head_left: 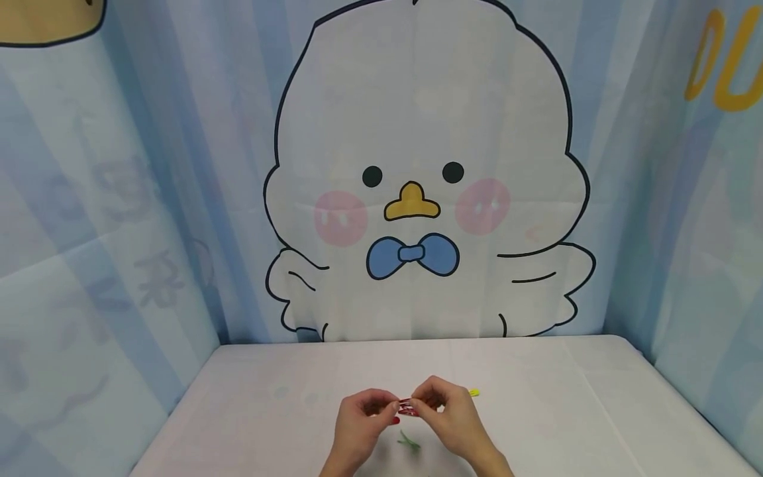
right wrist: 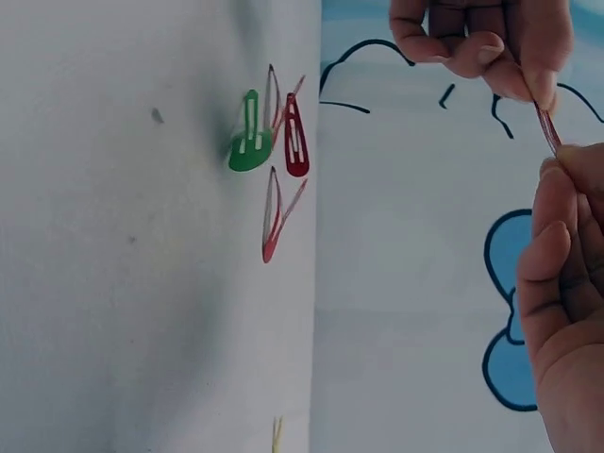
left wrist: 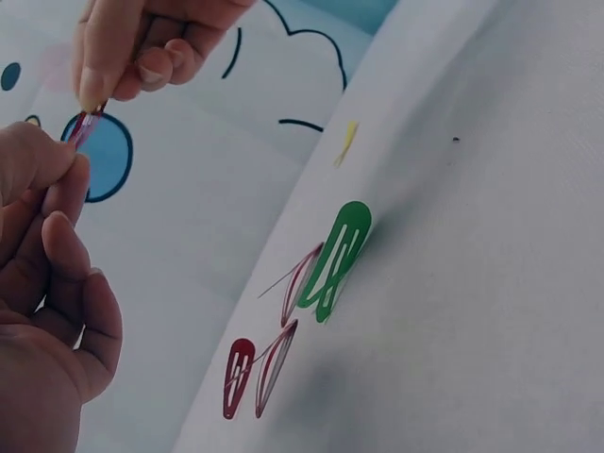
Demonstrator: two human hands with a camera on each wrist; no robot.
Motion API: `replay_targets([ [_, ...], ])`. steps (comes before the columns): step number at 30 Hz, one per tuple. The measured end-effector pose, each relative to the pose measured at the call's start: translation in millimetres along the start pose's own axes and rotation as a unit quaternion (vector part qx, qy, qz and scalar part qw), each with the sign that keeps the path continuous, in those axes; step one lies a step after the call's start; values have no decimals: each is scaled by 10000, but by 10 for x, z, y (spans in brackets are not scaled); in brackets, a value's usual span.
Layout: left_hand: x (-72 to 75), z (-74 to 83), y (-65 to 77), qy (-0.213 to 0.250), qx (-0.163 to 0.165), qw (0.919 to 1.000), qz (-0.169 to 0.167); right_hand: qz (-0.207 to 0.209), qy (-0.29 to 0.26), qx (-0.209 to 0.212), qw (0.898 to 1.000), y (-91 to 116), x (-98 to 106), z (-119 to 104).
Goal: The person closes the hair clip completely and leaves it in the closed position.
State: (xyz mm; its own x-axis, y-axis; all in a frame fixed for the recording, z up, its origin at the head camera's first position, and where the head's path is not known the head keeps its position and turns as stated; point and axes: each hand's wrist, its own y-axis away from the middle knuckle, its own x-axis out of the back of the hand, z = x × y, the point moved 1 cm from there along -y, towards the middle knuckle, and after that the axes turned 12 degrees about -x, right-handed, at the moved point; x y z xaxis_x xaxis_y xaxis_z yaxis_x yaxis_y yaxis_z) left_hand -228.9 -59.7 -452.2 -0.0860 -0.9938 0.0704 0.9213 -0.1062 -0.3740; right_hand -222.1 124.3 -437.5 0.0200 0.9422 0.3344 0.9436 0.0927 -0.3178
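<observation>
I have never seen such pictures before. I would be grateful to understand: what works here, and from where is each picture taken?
There is no machine, only a person's bare hands. The wide picture comes from a camera worn on the head; the two tilted ones come from cameras on the left and right wrists. On the pale table lie a green clip, some red clips and something small and yellow. The left hand and right hand pinch another red clip between them.
</observation>
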Motion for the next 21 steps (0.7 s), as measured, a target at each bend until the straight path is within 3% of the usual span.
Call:
replay_targets([
  [4, -21, -14, 12, -100, -50, 9999, 51, 21, 20, 148, 9999, 3, -5, 17],
  [12, -31, -30, 3, 139, 236, 9995, 161, 41, 73, 645, 9979, -7, 9, 35],
  [21, -45, -63, -32, 244, 388, 9988, 190, -153, 171, 602, 9979, -15, 31, 45],
])
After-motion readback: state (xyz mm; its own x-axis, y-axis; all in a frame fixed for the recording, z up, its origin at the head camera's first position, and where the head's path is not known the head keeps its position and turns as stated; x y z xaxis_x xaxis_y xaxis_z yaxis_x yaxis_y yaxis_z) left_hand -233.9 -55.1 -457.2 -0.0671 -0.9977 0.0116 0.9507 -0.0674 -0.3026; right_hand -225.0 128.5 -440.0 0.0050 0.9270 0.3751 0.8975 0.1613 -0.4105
